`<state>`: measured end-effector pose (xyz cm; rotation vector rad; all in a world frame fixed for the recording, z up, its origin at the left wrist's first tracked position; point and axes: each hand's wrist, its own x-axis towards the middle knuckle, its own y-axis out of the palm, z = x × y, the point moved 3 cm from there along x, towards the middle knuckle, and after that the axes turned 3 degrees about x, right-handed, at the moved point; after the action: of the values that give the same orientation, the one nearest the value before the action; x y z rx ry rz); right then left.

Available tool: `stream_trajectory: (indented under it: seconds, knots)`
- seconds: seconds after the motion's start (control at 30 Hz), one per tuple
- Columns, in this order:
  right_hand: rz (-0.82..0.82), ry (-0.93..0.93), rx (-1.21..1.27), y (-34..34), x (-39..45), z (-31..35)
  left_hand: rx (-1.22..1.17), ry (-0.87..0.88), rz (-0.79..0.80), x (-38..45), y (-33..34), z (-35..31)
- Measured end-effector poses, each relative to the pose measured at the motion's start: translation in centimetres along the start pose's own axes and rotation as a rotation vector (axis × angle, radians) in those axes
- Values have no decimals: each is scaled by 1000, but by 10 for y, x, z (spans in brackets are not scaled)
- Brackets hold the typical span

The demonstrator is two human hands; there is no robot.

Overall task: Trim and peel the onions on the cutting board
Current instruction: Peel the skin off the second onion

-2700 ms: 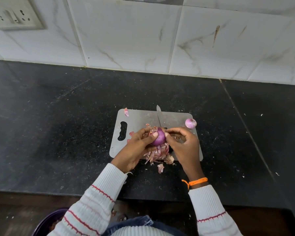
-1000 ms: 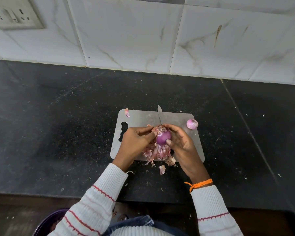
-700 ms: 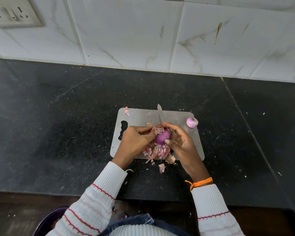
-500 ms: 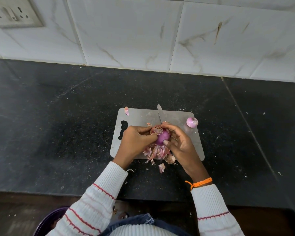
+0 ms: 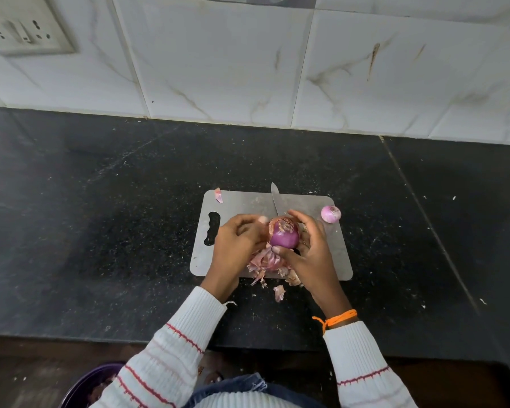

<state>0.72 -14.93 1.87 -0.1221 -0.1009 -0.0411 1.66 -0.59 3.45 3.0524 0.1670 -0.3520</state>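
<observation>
Onion [image 5: 283, 237]: you hold it above the board [image 5: 340, 260], part-peeled.
Right hand [image 5: 308, 254]: your thumb and fingers curl round the onion.
Left hand [image 5: 237, 241]: your fingers curled at its dry skin, blurred.
Peels [image 5: 265, 262]: heaped under your hands.
Knife [image 5: 276, 199]: blade on the board.
Second onion [image 5: 330, 214]: at board's right edge.

Purple onion [image 5: 283, 237], grey cutting board [image 5: 242, 203], black speckled counter [image 5: 100, 216], white red-striped sleeves [image 5: 171, 343], orange wristband [image 5: 337, 317].

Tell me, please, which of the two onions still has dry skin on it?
The larger onion, held in both hands above the cutting board, still carries papery skin on top. The small onion at the board's far right corner looks fully peeled.
</observation>
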Motion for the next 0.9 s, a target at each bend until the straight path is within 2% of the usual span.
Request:
stream_trajectory:
  seconds: [0.1,0.3,0.43,0.53,0.67,0.8,0.87,0.9]
  knots:
    - [-63,-18,-60,2,-1,0,233,93,-71,-2,4,1]
    - [-108,-58,-165,6,-5,2,267,218,-175,-2,1,0]
    - [-113,-37,-189,8,-5,3,480,321,-151,-4,3,-6]
    - [-65,-14,-137,11,-5,2,564,410,-148,-2,1,-7]
    - [-16,91,119,7,-7,-4,504,443,-177,0,-2,-6]
    - [3,175,369,4,-8,-8,295,312,-200,2,-6,-6]
    - [49,242,633,7,-8,-5,25,70,-149,6,-5,0]
    - [96,269,808,10,-8,-3,-199,-104,-77,6,-2,4]
